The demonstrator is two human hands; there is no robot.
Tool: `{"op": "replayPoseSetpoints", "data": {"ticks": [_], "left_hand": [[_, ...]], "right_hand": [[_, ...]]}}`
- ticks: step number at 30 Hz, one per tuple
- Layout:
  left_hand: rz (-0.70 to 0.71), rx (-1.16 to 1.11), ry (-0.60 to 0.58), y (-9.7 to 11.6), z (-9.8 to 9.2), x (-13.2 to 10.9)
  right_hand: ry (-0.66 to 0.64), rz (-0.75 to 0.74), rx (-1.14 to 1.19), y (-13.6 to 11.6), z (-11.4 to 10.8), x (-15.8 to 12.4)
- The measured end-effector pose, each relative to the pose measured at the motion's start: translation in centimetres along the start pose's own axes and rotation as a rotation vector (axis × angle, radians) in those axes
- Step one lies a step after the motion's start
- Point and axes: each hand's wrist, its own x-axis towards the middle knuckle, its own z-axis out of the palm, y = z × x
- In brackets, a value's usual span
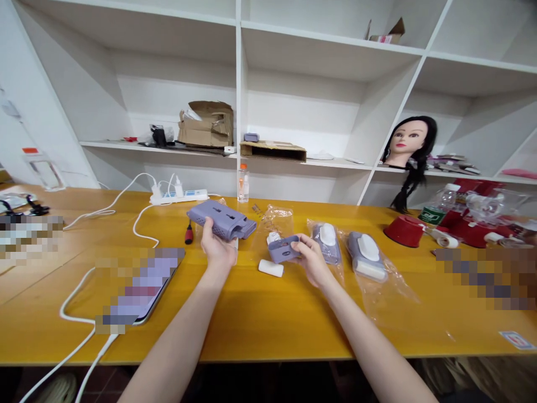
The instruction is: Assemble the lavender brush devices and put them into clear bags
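Observation:
A purple plastic housing [218,215] with two dark slots and small holes in its side is raised above the table in my left hand [218,249], thumb on its near side. My right hand [311,256] pinches a smaller hollow purple plastic cap [282,251] by its right end. The two parts are apart. On the table just below the cap lies a white cylindrical piece [271,268]. Behind the cap is a small white part [273,238], partly hidden. A red-and-black screwdriver [188,233] lies left of the housing.
Two purple-and-white units [329,240] [366,253] lie in clear plastic bags on the right. A phone [153,285] with white cables is at left. Behind stand a power strip [180,196] and an orange-capped bottle [243,183]. Red containers [403,230] sit at far right.

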Motion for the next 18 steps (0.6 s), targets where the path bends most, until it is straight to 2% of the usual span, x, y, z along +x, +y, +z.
{"op": "replayPoseSetpoints", "data": {"ticks": [3, 8, 11, 18], "left_hand": [[-0.084, 0.031, -0.091, -0.17, -0.35, -0.13], [-0.134, 0.029, -0.221, -0.30, -0.79, 0.02], [-0.107, 0.024, -0.231, -0.20, -0.79, 0.06], [-0.082, 0.046, -0.247, -0.20, -0.63, -0.22]], "right_hand": [[0.021, 0.088, 0.167, 0.37, -0.15, -0.23], [0.014, 0.044, 0.107, 0.25, -0.04, -0.49], [-0.007, 0.013, 0.044, 0.12, 0.00, -0.65], [0.003, 0.073, 0.004, 0.62, -0.11, -0.43]]}}
